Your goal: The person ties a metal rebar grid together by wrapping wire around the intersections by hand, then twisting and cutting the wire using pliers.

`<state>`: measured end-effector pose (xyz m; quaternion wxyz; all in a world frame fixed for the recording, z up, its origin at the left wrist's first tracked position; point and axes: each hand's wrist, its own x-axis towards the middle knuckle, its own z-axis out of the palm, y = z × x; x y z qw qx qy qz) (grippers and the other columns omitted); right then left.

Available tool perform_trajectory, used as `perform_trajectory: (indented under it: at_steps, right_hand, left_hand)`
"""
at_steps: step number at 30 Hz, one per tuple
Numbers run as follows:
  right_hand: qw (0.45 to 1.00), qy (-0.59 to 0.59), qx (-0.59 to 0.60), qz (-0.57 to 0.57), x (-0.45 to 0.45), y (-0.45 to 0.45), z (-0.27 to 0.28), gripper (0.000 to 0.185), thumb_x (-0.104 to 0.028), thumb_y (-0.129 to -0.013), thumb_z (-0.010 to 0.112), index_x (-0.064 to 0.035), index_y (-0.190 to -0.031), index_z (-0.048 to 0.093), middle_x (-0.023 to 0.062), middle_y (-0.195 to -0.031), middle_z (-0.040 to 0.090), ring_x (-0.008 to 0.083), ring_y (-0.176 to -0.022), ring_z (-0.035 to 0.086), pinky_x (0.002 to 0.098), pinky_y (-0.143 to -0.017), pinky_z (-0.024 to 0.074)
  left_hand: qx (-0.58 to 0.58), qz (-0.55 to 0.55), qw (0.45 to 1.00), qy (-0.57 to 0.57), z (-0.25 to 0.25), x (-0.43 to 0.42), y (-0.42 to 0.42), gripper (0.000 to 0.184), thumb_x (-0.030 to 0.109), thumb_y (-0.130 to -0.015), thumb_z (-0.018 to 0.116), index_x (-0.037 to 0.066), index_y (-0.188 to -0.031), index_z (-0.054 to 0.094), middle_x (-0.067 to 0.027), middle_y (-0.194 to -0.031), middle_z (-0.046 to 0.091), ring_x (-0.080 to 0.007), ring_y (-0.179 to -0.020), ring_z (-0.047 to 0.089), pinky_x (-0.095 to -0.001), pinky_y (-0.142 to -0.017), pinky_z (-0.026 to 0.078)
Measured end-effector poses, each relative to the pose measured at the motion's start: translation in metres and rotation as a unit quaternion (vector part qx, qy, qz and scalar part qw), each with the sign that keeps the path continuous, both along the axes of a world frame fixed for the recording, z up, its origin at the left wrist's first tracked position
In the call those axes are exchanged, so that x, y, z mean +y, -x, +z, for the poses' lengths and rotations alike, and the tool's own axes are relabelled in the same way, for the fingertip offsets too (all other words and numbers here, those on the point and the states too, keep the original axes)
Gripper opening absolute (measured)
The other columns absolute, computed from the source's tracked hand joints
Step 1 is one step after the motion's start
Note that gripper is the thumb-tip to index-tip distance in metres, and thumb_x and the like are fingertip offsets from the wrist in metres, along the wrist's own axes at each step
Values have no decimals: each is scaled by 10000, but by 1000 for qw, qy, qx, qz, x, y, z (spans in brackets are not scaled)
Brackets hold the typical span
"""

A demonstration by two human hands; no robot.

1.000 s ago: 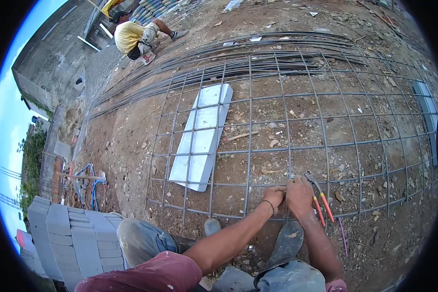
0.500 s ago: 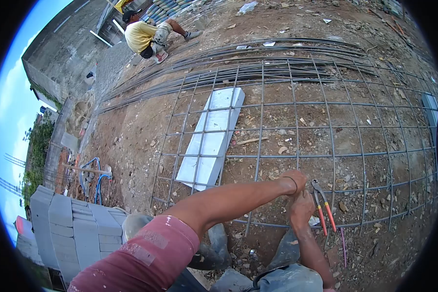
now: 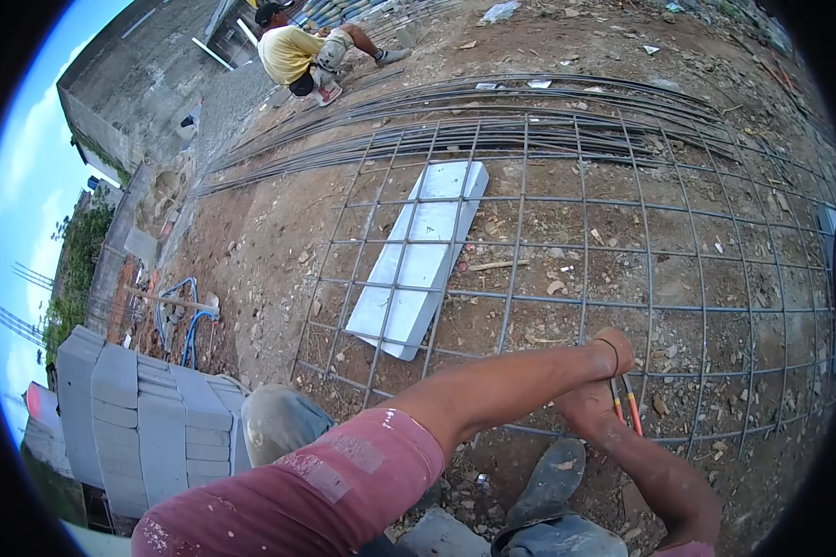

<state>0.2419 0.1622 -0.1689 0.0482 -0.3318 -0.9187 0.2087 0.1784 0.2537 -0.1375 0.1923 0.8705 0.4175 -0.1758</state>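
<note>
My left arm reaches across to the right, and my left hand (image 3: 617, 347), with a dark band at the wrist, is curled low over the steel mesh (image 3: 647, 306). Its fingertips are hidden. Just below it, my right hand (image 3: 585, 407) is partly covered by the left forearm, so its fingers do not show. Pincers (image 3: 633, 414) with red and yellow handles lie beside both hands. Their head is hidden behind the left hand, and I cannot tell whether either hand grips them. A long white block (image 3: 409, 269) props the mesh up on its left side.
Long loose steel bars (image 3: 362, 130) lie beyond the mesh. A person in a yellow shirt (image 3: 290, 54) sits low at the back. Grey blocks (image 3: 163, 418) are stacked at left, near a blue hose (image 3: 190, 348). Another pale block (image 3: 829, 223) sits at the far right.
The view has shifted, so the scene sits further right. My left hand has moved right and now covers the pincers' head. My right hand has slipped further behind the left forearm.
</note>
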Motion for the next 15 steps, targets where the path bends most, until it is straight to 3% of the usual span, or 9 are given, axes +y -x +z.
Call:
perform_trajectory:
  at_steps: [2, 4, 5, 6, 8, 10, 12, 13, 15]
  right_hand:
    - [997, 46, -29, 49, 11, -2, -4, 369, -155, -938, 516, -49, -1272, 633, 176, -1280, 646, 325, -1213, 615, 474, -1009, 470]
    - [985, -17, -102, 140, 18, -2, -11, 267, -144, -882, 588, -13, -1068, 728, 203, -1165, 691, 325, -1094, 678, 453, -889, 531]
    - [968, -75, -147, 188, 21, -4, 22, 230, -136, -860, 607, -14, -995, 749, 184, -1086, 710, 304, -1028, 692, 425, -854, 543]
    - [968, -71, -155, 186, 24, -6, 19, 230, -136, -860, 607, -14, -995, 749, 184, -1086, 710, 304, -1028, 692, 425, -854, 543]
    - [950, -229, -23, 210, 30, -7, 21, 240, -142, -855, 606, -23, -1010, 744, 166, -1032, 719, 299, -982, 694, 420, -851, 541]
    - [948, -214, -101, 211, 34, -5, 33, 235, -134, -868, 588, -17, -1006, 738, 175, -1053, 714, 292, -1003, 690, 427, -868, 536]
    - [939, -276, 32, 202, 39, -3, 22, 246, -129, -882, 570, -5, -1046, 706, 172, -1014, 718, 302, -962, 703, 430, -823, 556]
    - [942, -272, 28, 194, 38, 1, 9, 246, -129, -882, 570, -5, -1046, 706, 172, -1014, 718, 302, -962, 703, 430, -823, 556]
    - [989, -40, 65, 130, 34, 8, -10, 219, -118, -903, 548, -8, -1054, 663, 193, -959, 720, 335, -934, 718, 465, -762, 573]
  left_hand:
    - [-6, 4, 1000, -3, 5, 4, 7, 202, 139, -851, 663, 103, -995, 799, -151, -1017, 770, -337, -965, 746, -449, -803, 599]
    - [-12, 3, 1000, -2, 13, 8, 19, 202, 126, -837, 674, 105, -994, 800, -155, -1019, 770, -339, -963, 746, -445, -802, 600]
    - [8, 19, 1000, 14, 19, 7, 26, 209, 131, -828, 702, 115, -1010, 802, -166, -1065, 760, -337, -1014, 735, -440, -825, 599]
    - [26, 34, 999, 29, 25, 7, 28, 221, 137, -818, 729, 124, -1026, 804, -177, -1112, 751, -336, -1065, 725, -436, -847, 598]
    - [-17, 65, 998, -15, 19, 5, 37, 268, 57, -796, 701, 84, -1053, 773, -164, -1061, 750, -341, -1024, 723, -437, -875, 578]
    - [-184, 206, 959, -63, 30, -10, 47, 328, 100, -822, 713, 45, -1145, 710, -179, -1141, 719, -354, -1089, 685, -450, -971, 530]
    - [-379, 312, 865, -106, 51, -37, 61, 378, 132, -861, 703, 27, -1219, 650, -191, -1202, 694, -371, -1121, 659, -454, -1022, 492]
    - [-388, 319, 858, -104, 66, -54, 73, 371, 139, -882, 690, 20, -1231, 642, -192, -1195, 695, -364, -1119, 664, -444, -1009, 500]
    - [-399, 352, 844, -65, 98, -92, 100, 379, 155, -918, 675, 10, -1264, 623, -192, -1185, 698, -334, -1114, 675, -422, -992, 513]
